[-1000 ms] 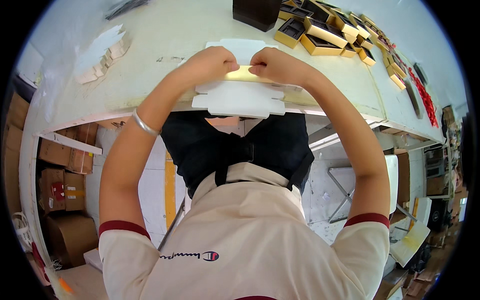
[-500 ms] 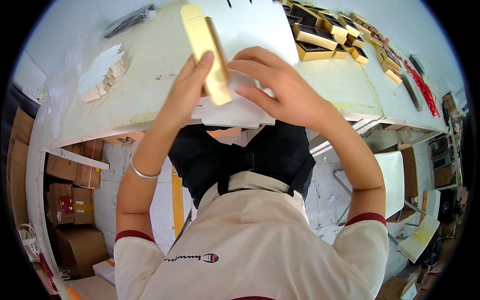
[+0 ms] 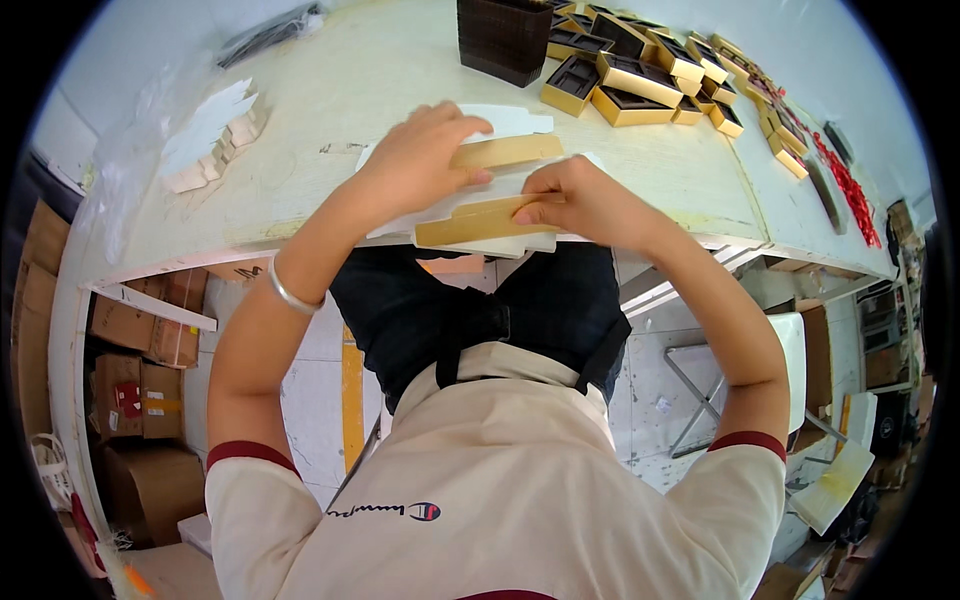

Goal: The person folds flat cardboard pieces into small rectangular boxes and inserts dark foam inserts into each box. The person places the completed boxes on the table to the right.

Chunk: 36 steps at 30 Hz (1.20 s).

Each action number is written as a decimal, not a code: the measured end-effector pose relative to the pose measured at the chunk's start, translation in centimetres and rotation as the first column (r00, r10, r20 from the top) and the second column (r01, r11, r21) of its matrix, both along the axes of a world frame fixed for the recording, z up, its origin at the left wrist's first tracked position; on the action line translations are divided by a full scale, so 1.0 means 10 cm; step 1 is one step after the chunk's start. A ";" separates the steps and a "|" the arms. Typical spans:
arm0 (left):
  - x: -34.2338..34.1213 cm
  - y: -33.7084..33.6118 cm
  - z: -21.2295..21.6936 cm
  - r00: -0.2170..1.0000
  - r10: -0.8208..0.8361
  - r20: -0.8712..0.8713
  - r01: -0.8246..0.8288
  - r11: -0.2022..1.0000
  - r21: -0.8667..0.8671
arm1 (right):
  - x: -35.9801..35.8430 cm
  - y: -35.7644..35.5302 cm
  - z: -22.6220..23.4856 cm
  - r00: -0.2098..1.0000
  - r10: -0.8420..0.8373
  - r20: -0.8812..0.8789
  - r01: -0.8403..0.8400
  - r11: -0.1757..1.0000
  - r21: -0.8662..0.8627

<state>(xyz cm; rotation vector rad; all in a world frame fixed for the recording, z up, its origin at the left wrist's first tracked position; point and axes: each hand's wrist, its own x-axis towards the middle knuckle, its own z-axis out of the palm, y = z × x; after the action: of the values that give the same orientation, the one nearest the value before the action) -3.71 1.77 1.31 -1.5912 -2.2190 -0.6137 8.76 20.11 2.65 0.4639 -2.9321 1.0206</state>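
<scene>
A white cardboard box blank with gold panels (image 3: 508, 152) lies on the near part of the table, partly unfolded, its white inner faces turned up. My left hand (image 3: 425, 155) grips its far gold panel at the left end, thumb on the near side and fingers on the far side. My right hand (image 3: 590, 203) pinches the near gold side strip (image 3: 475, 222) between thumb and fingers. White flaps stick out beyond the far panel and over the table's front edge. My hands hide parts of the blank.
Far ahead stands a stack of dark plastic trays (image 3: 503, 42). Gold boxes with dark inserts (image 3: 640, 80) are heaped at the far right, near red ribbon (image 3: 848, 185). White cut cardboard pieces (image 3: 212, 135) lie at the left. The white table (image 3: 310, 185) ends just before my body.
The upright gold piece in my left hand has come down and spread low over the table. My right hand has closed on its near strip. The dark tray stack now shows.
</scene>
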 end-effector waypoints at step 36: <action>0.20 -0.08 0.06 0.997 0.072 -0.012 -0.072 0.993 -0.096 | -0.44 0.06 0.02 0.998 0.026 0.049 -0.038 0.968 0.248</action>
<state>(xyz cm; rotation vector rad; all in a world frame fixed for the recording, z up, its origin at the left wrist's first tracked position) -1.75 0.97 1.86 -1.5481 -2.3205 -0.4855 4.31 20.71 2.87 0.4993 -3.1175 0.6748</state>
